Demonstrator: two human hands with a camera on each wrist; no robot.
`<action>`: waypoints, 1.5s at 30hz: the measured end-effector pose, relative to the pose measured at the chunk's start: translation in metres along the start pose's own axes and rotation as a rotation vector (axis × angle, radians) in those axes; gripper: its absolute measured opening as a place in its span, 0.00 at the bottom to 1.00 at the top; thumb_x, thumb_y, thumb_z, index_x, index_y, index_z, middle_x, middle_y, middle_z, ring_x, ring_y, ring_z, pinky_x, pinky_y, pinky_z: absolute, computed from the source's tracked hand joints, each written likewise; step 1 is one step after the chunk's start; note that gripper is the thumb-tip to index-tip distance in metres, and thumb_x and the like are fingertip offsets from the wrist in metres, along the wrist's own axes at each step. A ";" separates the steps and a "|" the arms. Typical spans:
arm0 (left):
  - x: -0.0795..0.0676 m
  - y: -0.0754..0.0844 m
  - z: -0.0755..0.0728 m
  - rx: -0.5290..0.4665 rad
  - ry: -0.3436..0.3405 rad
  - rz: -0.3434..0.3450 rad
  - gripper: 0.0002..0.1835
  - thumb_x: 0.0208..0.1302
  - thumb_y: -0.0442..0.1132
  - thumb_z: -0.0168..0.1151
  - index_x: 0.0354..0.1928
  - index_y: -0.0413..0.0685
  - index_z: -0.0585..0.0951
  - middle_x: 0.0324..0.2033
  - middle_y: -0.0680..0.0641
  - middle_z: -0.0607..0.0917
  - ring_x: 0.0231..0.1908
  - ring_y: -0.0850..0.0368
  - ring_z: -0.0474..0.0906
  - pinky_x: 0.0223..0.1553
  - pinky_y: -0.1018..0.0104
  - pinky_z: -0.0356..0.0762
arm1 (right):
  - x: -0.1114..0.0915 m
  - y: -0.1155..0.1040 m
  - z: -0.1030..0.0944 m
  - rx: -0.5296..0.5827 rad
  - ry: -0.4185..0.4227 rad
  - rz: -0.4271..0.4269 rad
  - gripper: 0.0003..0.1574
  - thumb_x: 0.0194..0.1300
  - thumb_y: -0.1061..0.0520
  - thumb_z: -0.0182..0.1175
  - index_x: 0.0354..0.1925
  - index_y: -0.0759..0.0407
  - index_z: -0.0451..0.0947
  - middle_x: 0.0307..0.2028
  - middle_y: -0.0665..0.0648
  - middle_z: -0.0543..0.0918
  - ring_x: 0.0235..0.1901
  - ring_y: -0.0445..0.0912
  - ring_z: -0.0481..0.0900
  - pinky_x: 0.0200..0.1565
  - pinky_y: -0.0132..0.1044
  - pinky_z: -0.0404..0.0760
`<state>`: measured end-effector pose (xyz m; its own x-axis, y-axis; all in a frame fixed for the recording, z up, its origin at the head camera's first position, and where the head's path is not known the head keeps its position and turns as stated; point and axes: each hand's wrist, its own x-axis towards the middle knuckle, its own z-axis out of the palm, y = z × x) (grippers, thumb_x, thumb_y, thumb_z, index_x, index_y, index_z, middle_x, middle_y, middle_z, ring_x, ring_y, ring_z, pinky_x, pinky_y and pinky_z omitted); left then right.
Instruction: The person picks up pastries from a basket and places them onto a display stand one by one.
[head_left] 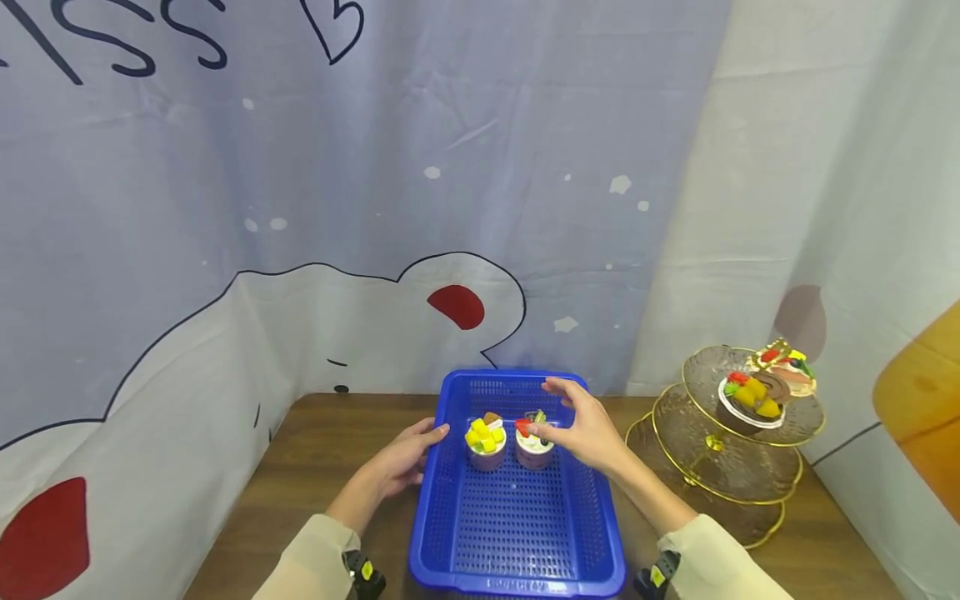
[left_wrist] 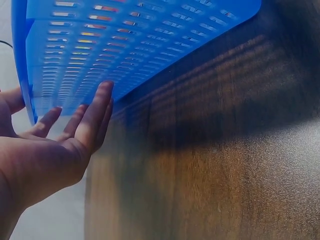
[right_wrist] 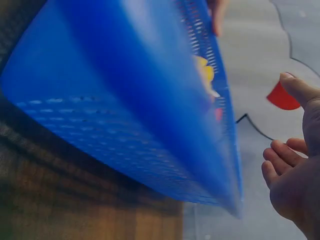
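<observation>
A blue perforated plastic basket stands on the wooden table. My left hand holds its left rim, the thumb over the edge and the fingers along the outer wall, as the left wrist view shows. Two small dessert cups sit side by side toward the basket's far end. The left cup is topped with yellow cubes; the right cup has white cream, red fruit and a green piece. Over that right cup hovers my right hand, thumb and fingers spread apart. In the right wrist view this hand holds nothing.
On the right stands a three-tier glass stand with gold rims. Its top tier carries a chocolate cupcake with fruit and a second fruit-topped cake piece. A printed curtain hangs behind the wooden table.
</observation>
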<state>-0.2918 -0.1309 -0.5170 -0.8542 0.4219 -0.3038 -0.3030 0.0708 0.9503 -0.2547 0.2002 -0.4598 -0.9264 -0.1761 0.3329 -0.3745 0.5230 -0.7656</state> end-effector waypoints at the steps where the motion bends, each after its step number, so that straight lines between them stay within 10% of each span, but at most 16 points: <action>1: 0.001 0.000 0.000 0.000 -0.002 0.000 0.37 0.81 0.57 0.56 0.80 0.46 0.61 0.65 0.31 0.80 0.59 0.34 0.83 0.51 0.43 0.87 | 0.001 0.002 0.002 0.004 -0.013 0.020 0.53 0.58 0.48 0.82 0.72 0.66 0.70 0.66 0.66 0.80 0.66 0.66 0.77 0.69 0.60 0.73; 36: 0.006 -0.001 0.004 -0.017 0.019 -0.005 0.33 0.81 0.56 0.54 0.78 0.45 0.64 0.66 0.32 0.78 0.59 0.36 0.82 0.51 0.40 0.86 | 0.011 0.020 0.029 -0.201 -0.128 0.237 0.59 0.52 0.51 0.84 0.71 0.76 0.67 0.66 0.74 0.77 0.65 0.68 0.76 0.67 0.62 0.74; 45: 0.002 -0.002 0.001 -0.011 0.027 -0.006 0.32 0.82 0.55 0.53 0.77 0.44 0.64 0.65 0.31 0.79 0.59 0.34 0.82 0.49 0.42 0.87 | 0.010 0.029 0.049 -0.236 -0.120 0.288 0.56 0.47 0.53 0.87 0.65 0.74 0.70 0.48 0.64 0.84 0.47 0.56 0.83 0.55 0.55 0.82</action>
<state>-0.2927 -0.1289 -0.5191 -0.8635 0.3969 -0.3112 -0.3123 0.0636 0.9478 -0.2768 0.1725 -0.5055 -0.9955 -0.0831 0.0460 -0.0926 0.7400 -0.6662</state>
